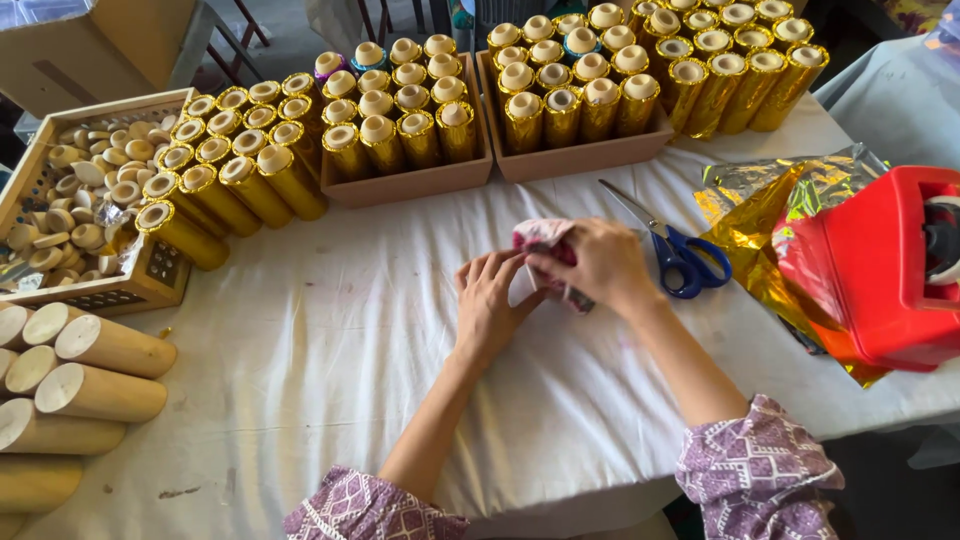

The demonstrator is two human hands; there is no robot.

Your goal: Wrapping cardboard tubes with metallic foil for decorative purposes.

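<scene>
Right hand (600, 262) grips a small pink-white cloth piece (541, 238); left hand (492, 300), fingers spread, touches it; blue scissors (680, 255) just right.

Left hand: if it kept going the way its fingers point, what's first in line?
The left hand points up and slightly right, already touching the small pink-and-white piece held by the right hand. Beyond that, probably bare white cloth, then the boxes of gold tubes.

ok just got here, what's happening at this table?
A person is working a small pink patterned piece with both hands: the right hand grips it from above, the left hand touches its lower edge. Blue-handled scissors lie beside them on the white cloth. Gold-wrapped cylinders fill boxes behind.
</scene>
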